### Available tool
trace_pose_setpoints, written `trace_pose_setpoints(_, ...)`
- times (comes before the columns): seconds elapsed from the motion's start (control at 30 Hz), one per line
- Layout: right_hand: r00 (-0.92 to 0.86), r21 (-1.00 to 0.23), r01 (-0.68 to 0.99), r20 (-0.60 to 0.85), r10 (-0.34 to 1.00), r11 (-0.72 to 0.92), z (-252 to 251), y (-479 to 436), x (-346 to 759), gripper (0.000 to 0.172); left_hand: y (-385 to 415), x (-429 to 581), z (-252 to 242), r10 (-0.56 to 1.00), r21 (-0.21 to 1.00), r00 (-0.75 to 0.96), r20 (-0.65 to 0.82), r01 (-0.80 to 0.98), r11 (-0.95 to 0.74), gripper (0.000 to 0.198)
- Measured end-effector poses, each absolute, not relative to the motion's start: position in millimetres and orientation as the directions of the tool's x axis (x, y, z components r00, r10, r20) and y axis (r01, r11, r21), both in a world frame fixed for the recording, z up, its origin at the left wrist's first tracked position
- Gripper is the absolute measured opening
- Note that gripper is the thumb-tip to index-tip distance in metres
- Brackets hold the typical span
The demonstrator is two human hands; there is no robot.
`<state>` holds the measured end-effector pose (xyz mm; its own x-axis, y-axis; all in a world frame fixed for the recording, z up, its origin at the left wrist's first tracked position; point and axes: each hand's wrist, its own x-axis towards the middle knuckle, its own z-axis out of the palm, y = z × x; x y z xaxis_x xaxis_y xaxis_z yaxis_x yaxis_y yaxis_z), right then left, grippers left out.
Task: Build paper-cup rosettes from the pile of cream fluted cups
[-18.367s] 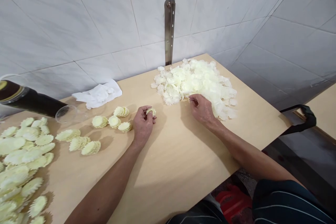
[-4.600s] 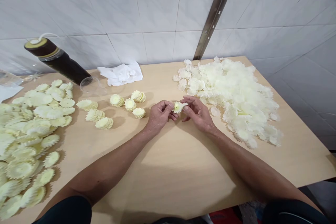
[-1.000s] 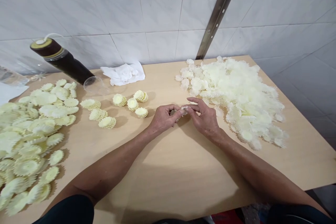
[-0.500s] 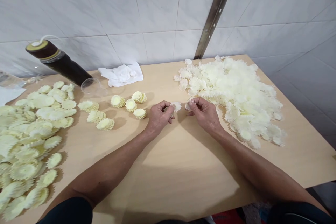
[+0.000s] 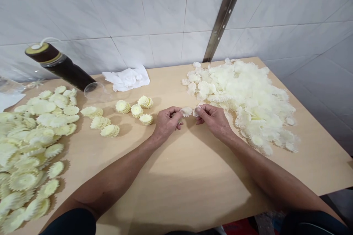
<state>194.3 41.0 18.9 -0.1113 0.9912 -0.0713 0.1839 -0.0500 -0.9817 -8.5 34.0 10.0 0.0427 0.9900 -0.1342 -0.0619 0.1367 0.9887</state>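
My left hand [image 5: 167, 122] is closed in a pinch on pale, scallop-edged petal discs [image 5: 187, 111], which stick out from its fingertips toward the right. Close by, my right hand [image 5: 213, 117] pinches another small pale petal disc [image 5: 196, 112] between thumb and forefinger. Only a narrow gap separates the two discs. Just beyond my right hand spreads a large heap of thin, whitish petal discs [image 5: 248, 95]. Left of my left hand stand several small stacks of yellowish discs [image 5: 123, 106]. How many discs my left fingers hold is hidden.
A broad pile of thicker yellowish discs [image 5: 33, 139] covers the left of the wooden table [image 5: 176, 183]. Toward the tiled wall are a dark bottle [image 5: 68, 70], a clear plastic lid [image 5: 95, 91] and a crumpled white tissue [image 5: 128, 79]. A metal bracket [image 5: 224, 16] runs up the wall.
My hands have come slightly closer together, narrowing the gap between the disc in my right fingers and those in my left. The view has shifted a little; piles and stacks look unchanged.
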Motion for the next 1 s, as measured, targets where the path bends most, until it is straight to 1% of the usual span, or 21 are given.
trace_pose_setpoints(0.2,-0.145,-0.97,0.242,-0.052,0.988,-0.016,20.3,38.7,194.5,0.056,33.3,-7.7,9.6,0.99,0.988,0.033,-0.139,-0.064,0.141,0.022)
trace_pose_setpoints(0.37,-0.174,-0.968,0.249,-0.053,0.983,-0.008,21.4,39.0,195.3,0.056,34.0,-7.4,8.5,0.99,0.989,0.035,-0.135,-0.063,0.137,0.02)
trace_pose_setpoints(0.53,-0.14,-0.95,0.298,0.048,0.989,0.088,20.7,43.7,200.8,0.045,35.0,-7.4,8.1,0.99,0.989,0.038,-0.138,-0.05,0.14,0.022)
trace_pose_setpoints(0.6,-0.103,-0.914,0.38,0.113,0.988,0.144,20.8,46.9,206.4,0.041,34.9,-7.5,8.0,0.988,0.987,0.031,-0.148,-0.051,0.15,0.022)
trace_pose_setpoints(0.67,-0.05,-0.81,0.541,0.239,0.97,0.227,21.8,51.1,214.4,0.036,34.7,-7.7,7.8,0.987,0.986,0.03,-0.159,-0.047,0.16,0.022)
trace_pose_setpoints(0.73,-0.016,-0.633,0.717,0.402,0.916,0.29,23.5,55.7,223.9,0.038,34.4,-7.9,7.8,0.986,0.985,0.034,-0.163,-0.042,0.164,0.023)
trace_pose_setpoints(0.8,-0.026,-0.456,0.838,0.517,0.855,0.301,25.0,59.9,233.4,0.04,34.4,-8.0,8.1,0.986,0.985,0.034,-0.165,-0.04,0.167,0.024)
trace_pose_setpoints(0.83,-0.04,-0.384,0.876,0.543,0.839,0.29,25.4,61.7,237.6,0.042,34.4,-7.9,8.3,0.986,0.985,0.032,-0.165,-0.04,0.167,0.024)
trace_pose_setpoints(0.9,-0.062,-0.278,0.927,0.55,0.833,0.252,25.6,64.2,244.2,0.048,34.5,-7.8,8.8,0.986,0.985,0.032,-0.166,-0.036,0.167,0.026)
trace_pose_setpoints(1.0,-0.067,-0.196,0.963,0.495,0.867,0.186,25.4,65.6,249.2,0.053,34.5,-7.5,9.3,0.987,0.987,0.037,-0.159,-0.023,0.16,0.028)
